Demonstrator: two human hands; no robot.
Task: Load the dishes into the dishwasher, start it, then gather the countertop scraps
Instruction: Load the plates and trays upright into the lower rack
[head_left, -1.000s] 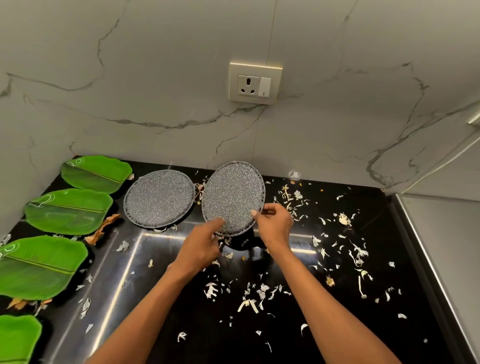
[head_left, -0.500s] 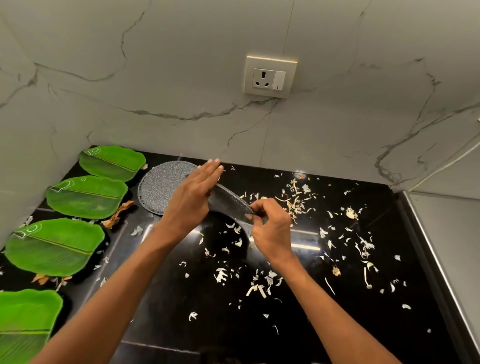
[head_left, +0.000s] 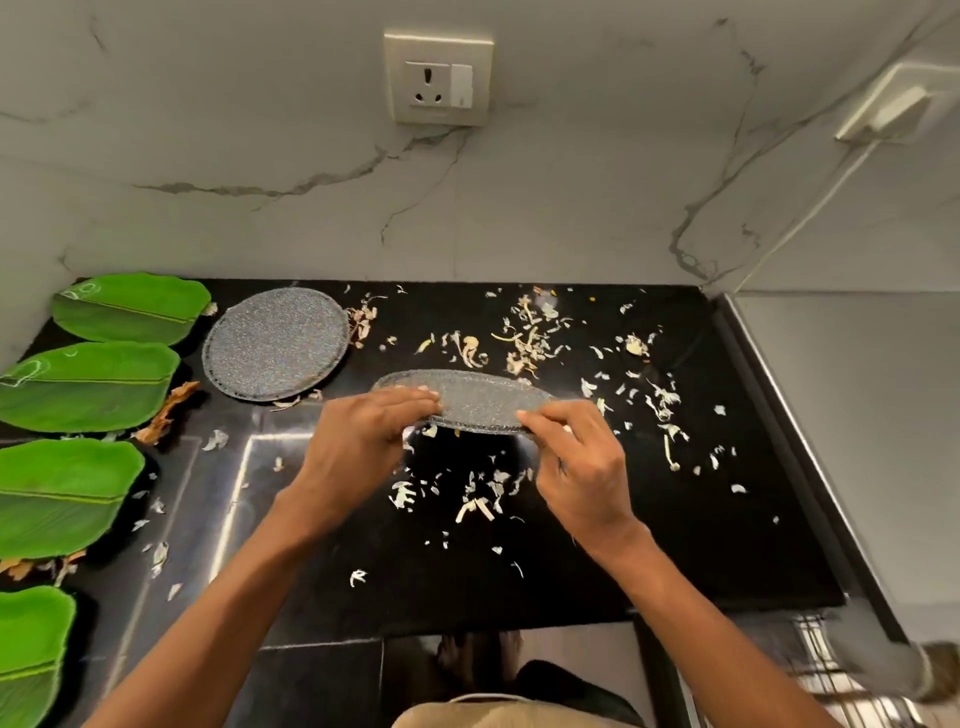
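Now the speckled grey mat (head_left: 467, 400), upright a second ago, is tipped near flat and low over the bench (head_left: 701, 519); left hand (head_left: 358, 447) and right hand (head_left: 582, 467) each pinch an end. Looks ready to rake scraps (head_left: 524, 338). Leaf plates (head_left: 88, 384) crowd the left edge; open room right.

- No readable words, brand names or numbers anywhere in the head view.
- The wall socket (head_left: 439, 79) carries no legible marking.
- Pale outlined marks sit near the stem ends of the green leaf plates (head_left: 132, 309), too faint to read as letters.
- The grey speckled mats (head_left: 275, 345) bear no label.
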